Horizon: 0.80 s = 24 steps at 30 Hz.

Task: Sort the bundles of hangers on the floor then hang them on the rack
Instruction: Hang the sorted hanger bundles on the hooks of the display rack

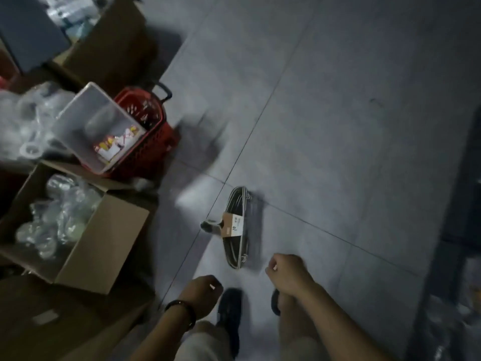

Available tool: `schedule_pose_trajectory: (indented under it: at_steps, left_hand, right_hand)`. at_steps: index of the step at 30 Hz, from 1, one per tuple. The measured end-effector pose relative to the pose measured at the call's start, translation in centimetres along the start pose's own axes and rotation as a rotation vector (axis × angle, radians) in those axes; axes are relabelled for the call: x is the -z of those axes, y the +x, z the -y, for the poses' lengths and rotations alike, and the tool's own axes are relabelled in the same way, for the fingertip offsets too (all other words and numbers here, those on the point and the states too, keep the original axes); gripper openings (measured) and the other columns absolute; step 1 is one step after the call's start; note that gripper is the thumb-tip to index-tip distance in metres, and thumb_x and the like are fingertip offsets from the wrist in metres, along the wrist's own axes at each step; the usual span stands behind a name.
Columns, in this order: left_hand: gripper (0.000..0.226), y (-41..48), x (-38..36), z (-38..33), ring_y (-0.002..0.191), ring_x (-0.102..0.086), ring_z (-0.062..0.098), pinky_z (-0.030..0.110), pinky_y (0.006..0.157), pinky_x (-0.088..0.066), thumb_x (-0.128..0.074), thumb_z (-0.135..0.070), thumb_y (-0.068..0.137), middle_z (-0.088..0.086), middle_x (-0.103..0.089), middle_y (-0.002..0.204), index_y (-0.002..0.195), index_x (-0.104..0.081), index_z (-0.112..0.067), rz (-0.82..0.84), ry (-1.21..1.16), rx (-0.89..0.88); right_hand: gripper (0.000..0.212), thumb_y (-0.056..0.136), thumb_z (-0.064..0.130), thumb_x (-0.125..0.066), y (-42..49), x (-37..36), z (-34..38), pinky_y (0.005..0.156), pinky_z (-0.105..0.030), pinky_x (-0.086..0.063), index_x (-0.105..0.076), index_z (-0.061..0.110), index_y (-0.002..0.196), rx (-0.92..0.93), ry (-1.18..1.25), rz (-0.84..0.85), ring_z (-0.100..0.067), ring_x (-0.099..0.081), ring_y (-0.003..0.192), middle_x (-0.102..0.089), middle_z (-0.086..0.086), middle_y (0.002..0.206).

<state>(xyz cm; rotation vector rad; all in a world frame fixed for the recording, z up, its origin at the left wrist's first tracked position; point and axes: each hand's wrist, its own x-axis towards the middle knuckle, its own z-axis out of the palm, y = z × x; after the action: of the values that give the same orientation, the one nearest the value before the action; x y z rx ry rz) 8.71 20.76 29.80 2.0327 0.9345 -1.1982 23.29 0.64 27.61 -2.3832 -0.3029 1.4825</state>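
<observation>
A: Fingers, L hand (203,293)?
B: Curled into a loose fist, nothing seen in it. Dark band (182,312) on wrist.
A: R hand (286,274)?
B: Same: curled, holds nothing visible.
A: Hanger bundle (237,227)?
B: Flat on grey tile floor (338,152), brown card label across its middle. R hand near bundle's close end, no contact. L hand below-left of bundle, apart.
A: Surroundings?
B: Red basket (153,131) up-left of bundle, clear tub (86,121) against it. Open cardboard box (104,243) left of bundle, clear-wrapped items inside. Frame blurred.
</observation>
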Motion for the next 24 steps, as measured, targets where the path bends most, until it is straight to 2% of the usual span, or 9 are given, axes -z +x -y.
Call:
schedule_pose_trajectory:
  at_steps: [4, 7, 10, 13, 16, 18, 21, 22, 24]
  left_hand:
    - [0.023, 11.4, -2.3, 0.8, 0.099, -0.062, 0.018, 0.033, 0.094, -0.053, -0.051, -0.034, 0.104, 0.0, -0.067, 0.112, 0.119, -0.066, -0.027, 0.073, -0.132, 0.051]
    - [0.026, 21.0, -4.4, 1.8, 0.098, -0.061, 0.02, 0.032, 0.09, -0.05, -0.053, -0.036, 0.103, 0.0, -0.065, 0.107, 0.118, -0.069, -0.021, 0.097, -0.239, 0.12]
    - [0.03, 30.0, -5.7, 2.9, 0.104, -0.064, 0.024, 0.037, 0.096, -0.052, -0.061, -0.039, 0.097, 0.004, -0.071, 0.115, 0.114, -0.07, -0.016, 0.05, -0.408, 0.2]
    - [0.047, 37.7, -7.5, 3.9, 0.116, -0.063, 0.031, 0.036, 0.094, -0.05, -0.066, -0.032, 0.093, 0.009, -0.064, 0.125, 0.135, -0.054, -0.016, -0.022, -0.569, 0.278]
    - [0.048, 44.2, -9.9, 5.0, 0.108, -0.066, 0.031, 0.039, 0.09, -0.055, -0.069, -0.019, 0.083, 0.011, -0.069, 0.122, 0.129, -0.058, -0.013, -0.045, -0.651, 0.232]
    - [0.054, 47.0, -11.7, 5.7, 0.106, -0.069, 0.025, 0.035, 0.086, -0.055, -0.074, -0.024, 0.077, 0.005, -0.073, 0.121, 0.129, -0.06, -0.02, -0.105, -0.75, 0.222]
    - [0.047, 48.5, -13.1, 5.8, 0.107, -0.067, 0.019, 0.03, 0.085, -0.049, -0.072, -0.021, 0.088, -0.001, -0.071, 0.121, 0.134, -0.061, -0.02, -0.184, -0.919, 0.216]
    - [0.041, 48.4, -13.1, 5.6, 0.108, -0.066, 0.019, 0.03, 0.085, -0.048, -0.067, -0.019, 0.093, 0.0, -0.071, 0.121, 0.134, -0.062, -0.017, -0.202, -0.955, 0.217]
    - [0.034, 48.5, -13.6, 5.5, 0.11, -0.064, 0.021, 0.03, 0.087, -0.045, -0.059, -0.014, 0.099, 0.006, -0.071, 0.122, 0.133, -0.064, -0.012, -0.219, -1.01, 0.225]
  right_hand:
    - [0.026, 0.103, 0.033, -0.049, 11.8, -2.2, -0.9, 0.066, -0.03, -0.042, -0.063, 0.014, 0.113, 0.0, -0.109, 0.116, -0.016, -0.054, 0.081, -0.064, 0.0, 0.101]
    - [0.026, 0.103, 0.029, -0.049, 20.4, -5.3, -1.7, 0.081, -0.032, -0.053, -0.061, 0.013, 0.12, -0.029, -0.088, 0.177, -0.02, -0.061, 0.096, -0.065, -0.006, 0.119]
    - [0.031, 0.104, 0.028, -0.051, 28.3, -9.2, -2.1, 0.094, -0.035, -0.053, -0.057, 0.01, 0.128, -0.071, -0.033, 0.202, -0.027, -0.062, 0.113, -0.062, -0.012, 0.131]
    - [0.042, 0.102, 0.03, -0.059, 35.1, -13.0, -2.2, 0.091, -0.031, -0.046, -0.05, 0.007, 0.136, -0.121, 0.031, 0.201, -0.032, -0.059, 0.124, -0.059, -0.017, 0.138]
    - [0.052, 0.1, 0.033, -0.065, 40.5, -16.3, -2.4, 0.084, -0.033, -0.044, -0.043, 0.007, 0.14, -0.176, 0.134, 0.184, -0.034, -0.057, 0.128, -0.056, -0.016, 0.143]
    - [0.058, 0.098, 0.037, -0.067, 43.1, -18.4, -2.5, 0.083, -0.033, -0.045, -0.041, 0.009, 0.141, -0.212, 0.238, 0.178, -0.032, -0.058, 0.126, -0.057, -0.012, 0.142]
    - [0.074, 0.082, 0.053, -0.069, 45.0, -21.7, -2.9, 0.095, -0.038, -0.053, -0.043, 0.017, 0.142, -0.207, 0.36, 0.157, -0.027, -0.063, 0.119, -0.063, -0.002, 0.139]
    - [0.075, 0.081, 0.053, -0.069, 45.2, -22.6, -3.2, 0.095, -0.039, -0.054, -0.042, 0.019, 0.142, -0.198, 0.389, 0.136, -0.025, -0.063, 0.117, -0.063, 0.002, 0.138]
    - [0.069, 0.091, 0.042, -0.071, 44.9, -23.7, -3.2, 0.092, -0.034, -0.051, -0.035, 0.017, 0.144, -0.188, 0.406, 0.098, -0.025, -0.062, 0.12, -0.061, 0.005, 0.134]
